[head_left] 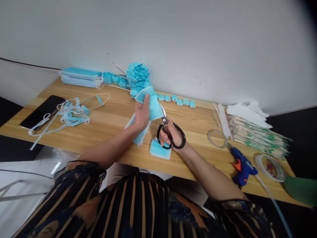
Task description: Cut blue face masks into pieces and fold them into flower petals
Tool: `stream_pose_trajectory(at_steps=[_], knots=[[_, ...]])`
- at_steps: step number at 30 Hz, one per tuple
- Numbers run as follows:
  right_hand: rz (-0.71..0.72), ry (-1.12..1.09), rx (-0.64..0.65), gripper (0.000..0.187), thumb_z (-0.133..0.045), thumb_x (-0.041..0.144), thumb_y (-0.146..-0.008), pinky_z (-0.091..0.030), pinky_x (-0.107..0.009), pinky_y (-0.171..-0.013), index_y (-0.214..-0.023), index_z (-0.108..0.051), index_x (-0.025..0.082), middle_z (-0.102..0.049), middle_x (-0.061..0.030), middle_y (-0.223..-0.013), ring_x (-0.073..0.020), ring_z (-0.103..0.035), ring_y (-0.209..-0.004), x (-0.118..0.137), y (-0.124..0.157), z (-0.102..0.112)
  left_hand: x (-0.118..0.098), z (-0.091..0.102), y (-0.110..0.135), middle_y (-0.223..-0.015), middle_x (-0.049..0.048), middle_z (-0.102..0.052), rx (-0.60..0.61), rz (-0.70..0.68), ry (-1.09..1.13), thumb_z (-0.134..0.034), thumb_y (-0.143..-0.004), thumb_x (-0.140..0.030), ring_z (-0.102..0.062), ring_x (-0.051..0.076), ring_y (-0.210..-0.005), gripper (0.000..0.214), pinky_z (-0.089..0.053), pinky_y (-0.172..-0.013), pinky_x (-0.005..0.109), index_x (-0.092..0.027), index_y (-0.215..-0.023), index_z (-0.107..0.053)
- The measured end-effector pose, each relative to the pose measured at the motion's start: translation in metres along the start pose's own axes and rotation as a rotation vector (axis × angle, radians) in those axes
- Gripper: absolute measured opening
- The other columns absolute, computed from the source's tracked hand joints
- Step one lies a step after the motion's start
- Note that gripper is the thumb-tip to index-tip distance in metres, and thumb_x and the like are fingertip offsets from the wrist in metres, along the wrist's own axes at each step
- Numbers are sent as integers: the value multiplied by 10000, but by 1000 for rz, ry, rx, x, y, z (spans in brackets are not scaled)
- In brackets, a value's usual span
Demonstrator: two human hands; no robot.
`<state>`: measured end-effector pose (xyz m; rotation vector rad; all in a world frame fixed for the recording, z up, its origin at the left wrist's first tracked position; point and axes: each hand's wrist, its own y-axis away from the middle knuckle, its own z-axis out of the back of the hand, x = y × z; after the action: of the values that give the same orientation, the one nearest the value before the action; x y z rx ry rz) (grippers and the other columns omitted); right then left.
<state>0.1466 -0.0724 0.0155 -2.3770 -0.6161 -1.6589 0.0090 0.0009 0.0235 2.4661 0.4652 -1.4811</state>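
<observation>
My left hand (143,114) is closed on a blue piece of face mask fabric (155,106), thumb on top, raised over the table's middle. My right hand (172,133) grips black-handled scissors (164,121) through the loops. Their blades point up and away, at the right edge of the fabric; how far apart they stand is hard to tell. Beneath my left wrist lies a blue face mask (141,136), partly covered. A small stack of cut blue pieces (159,149) rests just below the scissors. Behind the held fabric is a bunch of blue fabric petals (137,77).
Stacked masks (80,77) and a row of small blue petals (179,101) lie by the wall. Mask scraps (71,114) overlap a phone (41,112) at left. At right are a blue glue gun (242,167), tape rolls (270,168) and packaged sticks (257,135).
</observation>
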Motion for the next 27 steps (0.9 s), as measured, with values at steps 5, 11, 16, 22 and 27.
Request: stream_pose_trajectory(at_steps=[5, 11, 16, 22, 27], knots=[[40, -9, 32, 724, -632, 779, -870, -479, -243, -383, -1325, -554, 221, -458, 125, -508, -78, -301, -339, -4, -1, 2, 0, 0, 0, -1047, 51, -761, -13, -83, -24, -681, -975, -405, -711, 226, -1136, 197, -533, -1086, 357, -212, -989, -714], [30, 41, 23, 797, -631, 826, -830, -486, -243, -381, -1312, -580, 194, -429, 130, -493, -74, -293, -336, 0, -2, 1, -4, -2, 0, -1062, 55, -758, 2, -59, 28, -610, -1025, -285, -703, 192, -1134, 144, -522, -1074, 327, -172, -1051, -695], [5, 24, 57, 836, -590, 871, -814, -541, -266, -429, -1306, -596, 195, -420, 125, -490, -78, -292, -342, 2, -4, 5, -5, -4, -2, -1016, 34, -750, 11, 102, 132, -665, -1004, -296, -713, 196, -1046, 141, -545, -994, 346, -187, -1087, -700], [-23, 18, 91, 904, -583, 943, -730, -579, -295, -489, -1268, -612, 216, -476, 110, -528, -76, -334, -363, 0, -4, 8, -2, -1, -5, -829, -13, -728, 31, 152, 153, -789, -902, -357, -696, 150, -819, 179, -572, -861, 329, -209, -946, -700], [-63, -2, 156, 853, -563, 960, -719, -612, -333, -574, -1156, -617, 229, -537, 83, -571, -89, -410, -411, 3, -4, 8, -4, -2, -5, -862, -6, -754, 31, 96, 158, -863, -817, -335, -726, 147, -862, 268, -574, -858, 271, -205, -996, -713]])
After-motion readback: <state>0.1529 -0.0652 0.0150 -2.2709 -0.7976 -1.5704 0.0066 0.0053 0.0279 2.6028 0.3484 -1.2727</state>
